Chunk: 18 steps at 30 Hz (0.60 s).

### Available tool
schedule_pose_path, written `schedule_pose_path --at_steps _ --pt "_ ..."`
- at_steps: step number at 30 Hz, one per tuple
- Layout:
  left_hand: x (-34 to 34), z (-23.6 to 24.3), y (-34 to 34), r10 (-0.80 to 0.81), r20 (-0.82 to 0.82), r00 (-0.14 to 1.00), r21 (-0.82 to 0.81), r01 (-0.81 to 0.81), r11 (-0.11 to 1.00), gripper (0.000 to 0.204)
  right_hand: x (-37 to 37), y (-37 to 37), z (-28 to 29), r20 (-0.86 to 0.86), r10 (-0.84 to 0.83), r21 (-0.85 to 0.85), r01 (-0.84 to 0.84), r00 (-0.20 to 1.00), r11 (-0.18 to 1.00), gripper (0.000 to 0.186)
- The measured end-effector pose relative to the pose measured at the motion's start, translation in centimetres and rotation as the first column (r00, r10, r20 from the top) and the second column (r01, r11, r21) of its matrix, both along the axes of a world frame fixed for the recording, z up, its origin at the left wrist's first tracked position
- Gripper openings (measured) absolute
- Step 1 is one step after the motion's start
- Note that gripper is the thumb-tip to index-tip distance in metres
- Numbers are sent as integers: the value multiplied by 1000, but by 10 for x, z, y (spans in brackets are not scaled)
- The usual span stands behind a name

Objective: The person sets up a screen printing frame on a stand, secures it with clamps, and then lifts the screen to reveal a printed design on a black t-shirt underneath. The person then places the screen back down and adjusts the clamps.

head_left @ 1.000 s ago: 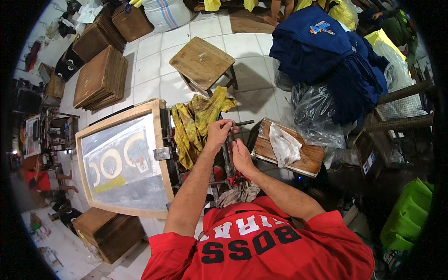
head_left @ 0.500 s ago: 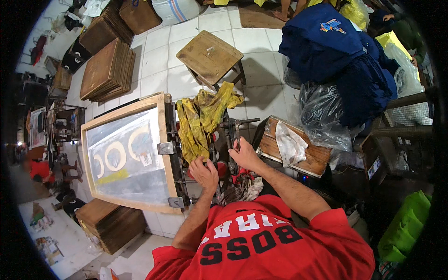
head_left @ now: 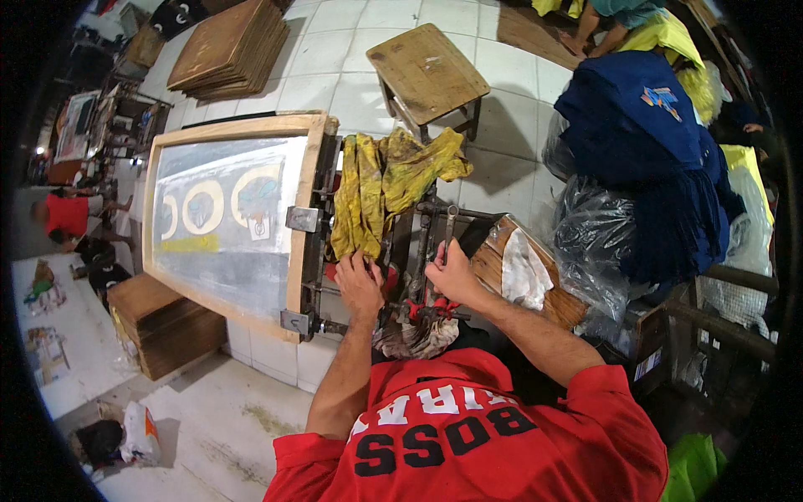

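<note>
My left hand (head_left: 360, 284) is bent at the lower edge of a stained yellow cloth (head_left: 368, 192) draped over a metal frame; what its curled fingertips grip is hidden. My right hand (head_left: 452, 274) grips an upright metal wrench (head_left: 449, 224) beside the frame's dark bars (head_left: 429, 205). Red metal fittings (head_left: 418, 308) sit below the hands, above a crumpled rag (head_left: 414, 339). To the left, a wooden-framed printing screen (head_left: 226, 217) is held by metal clamps (head_left: 303, 217). A white cloth (head_left: 525, 268) lies on a wooden board (head_left: 489, 259) at the right.
A wooden stool (head_left: 427, 63) stands beyond the frame. Stacks of brown boards (head_left: 226, 46) are at upper left and lower left. Navy garments (head_left: 636, 134) and clear plastic (head_left: 590, 243) are piled at right. Other people work at far left (head_left: 67, 213) and upper right (head_left: 611, 21).
My left hand has left the top of the bar and moved down-left to the yellow cloth's lower edge. My right hand stays by the bar, now visibly holding the wrench. The whole view has shifted.
</note>
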<state>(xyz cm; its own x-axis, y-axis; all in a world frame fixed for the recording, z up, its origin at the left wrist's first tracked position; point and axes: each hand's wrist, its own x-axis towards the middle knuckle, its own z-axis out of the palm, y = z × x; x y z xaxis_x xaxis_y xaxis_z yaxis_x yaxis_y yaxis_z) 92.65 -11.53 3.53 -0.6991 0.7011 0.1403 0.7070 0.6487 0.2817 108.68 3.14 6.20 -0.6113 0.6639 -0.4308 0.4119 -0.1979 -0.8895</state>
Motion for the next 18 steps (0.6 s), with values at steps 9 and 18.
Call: schedule_pose_path --at_steps 9,18 --pt "-3 4 6 31 19 999 -5 -31 999 38 40 102 52 300 464 349 -549 833 760 22" --pt "6 -1 -1 -4 35 999 121 -1 993 29 18 197 80 705 525 423 -877 477 229 71"
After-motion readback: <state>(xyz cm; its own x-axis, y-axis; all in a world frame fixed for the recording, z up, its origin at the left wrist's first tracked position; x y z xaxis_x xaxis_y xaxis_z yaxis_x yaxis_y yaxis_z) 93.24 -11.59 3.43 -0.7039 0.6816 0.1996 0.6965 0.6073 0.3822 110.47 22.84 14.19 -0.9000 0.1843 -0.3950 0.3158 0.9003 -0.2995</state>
